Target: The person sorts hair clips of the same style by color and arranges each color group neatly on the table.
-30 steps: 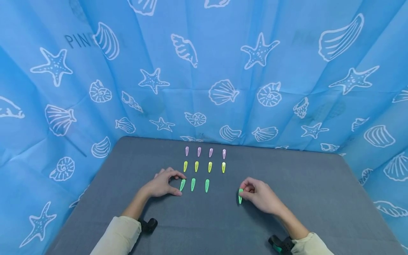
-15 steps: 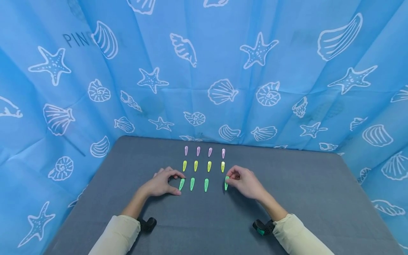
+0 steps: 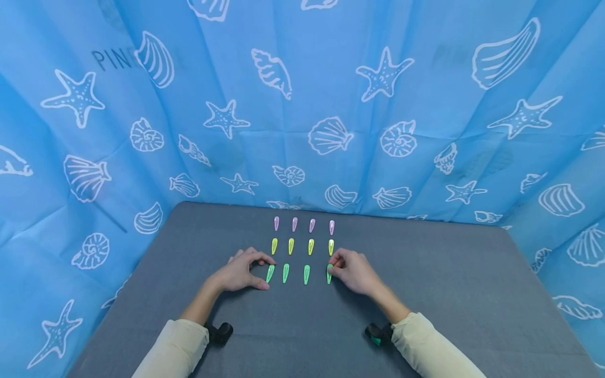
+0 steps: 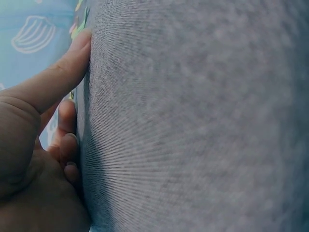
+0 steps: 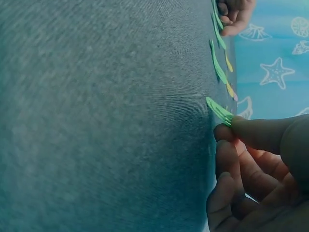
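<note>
Green snap hair clips lie in a row on the grey cloth, among them one [image 3: 285, 273] and another [image 3: 306, 275] between my hands. My left hand [image 3: 239, 271] rests at the row's left end, thumb and index finger at the two ends of the leftmost green hair clip [image 3: 270, 273]. In the left wrist view its thumb [image 4: 65, 72] touches the cloth. My right hand [image 3: 355, 271] pinches a green hair clip [image 3: 329, 275] at the row's right end. The right wrist view shows that clip [image 5: 218, 111] between thumb and finger, its free end close to the cloth.
Behind the green row lies a row of yellow hair clips [image 3: 291, 246], and beyond it a row of purple ones [image 3: 295, 224]. The grey table [image 3: 302, 336] backs onto a blue curtain [image 3: 302, 105] printed with shells and starfish.
My right hand has carried its green hair clip leftward and slightly forward, from apart on the right to the row's right end. The left hand has stayed in place.
</note>
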A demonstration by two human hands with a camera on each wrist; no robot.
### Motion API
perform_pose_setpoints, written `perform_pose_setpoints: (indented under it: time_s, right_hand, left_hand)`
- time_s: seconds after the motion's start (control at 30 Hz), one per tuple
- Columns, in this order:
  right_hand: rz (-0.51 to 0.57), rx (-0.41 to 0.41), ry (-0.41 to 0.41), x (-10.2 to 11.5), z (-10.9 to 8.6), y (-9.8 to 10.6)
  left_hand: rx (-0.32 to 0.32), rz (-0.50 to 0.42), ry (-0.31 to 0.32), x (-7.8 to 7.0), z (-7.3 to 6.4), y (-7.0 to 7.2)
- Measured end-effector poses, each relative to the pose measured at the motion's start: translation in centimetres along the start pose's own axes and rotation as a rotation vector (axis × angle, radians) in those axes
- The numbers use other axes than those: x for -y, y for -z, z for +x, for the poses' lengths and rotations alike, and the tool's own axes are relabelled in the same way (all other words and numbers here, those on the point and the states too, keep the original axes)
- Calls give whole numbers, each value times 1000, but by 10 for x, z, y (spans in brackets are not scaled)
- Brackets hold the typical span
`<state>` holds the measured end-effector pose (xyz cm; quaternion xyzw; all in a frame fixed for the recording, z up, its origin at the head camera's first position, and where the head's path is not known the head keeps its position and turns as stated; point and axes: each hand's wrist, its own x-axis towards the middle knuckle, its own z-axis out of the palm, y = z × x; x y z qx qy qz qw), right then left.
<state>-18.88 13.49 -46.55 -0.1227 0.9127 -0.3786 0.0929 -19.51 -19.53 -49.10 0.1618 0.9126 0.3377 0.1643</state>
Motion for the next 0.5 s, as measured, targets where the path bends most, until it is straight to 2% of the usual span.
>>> perform_pose_setpoints:
  time_s: [0.13, 0.33, 0.5]
  right_hand:
    - [-4, 27, -25, -1, 1, 0]
    - [-35, 62, -16, -2, 1, -1]
    - [-32, 63, -28, -4, -1, -3]
  left_hand:
    - [-1, -2, -4, 0, 0, 0]
    - [-3, 3, -6, 0, 0, 0]
    - [7, 0, -7, -3, 0, -1]
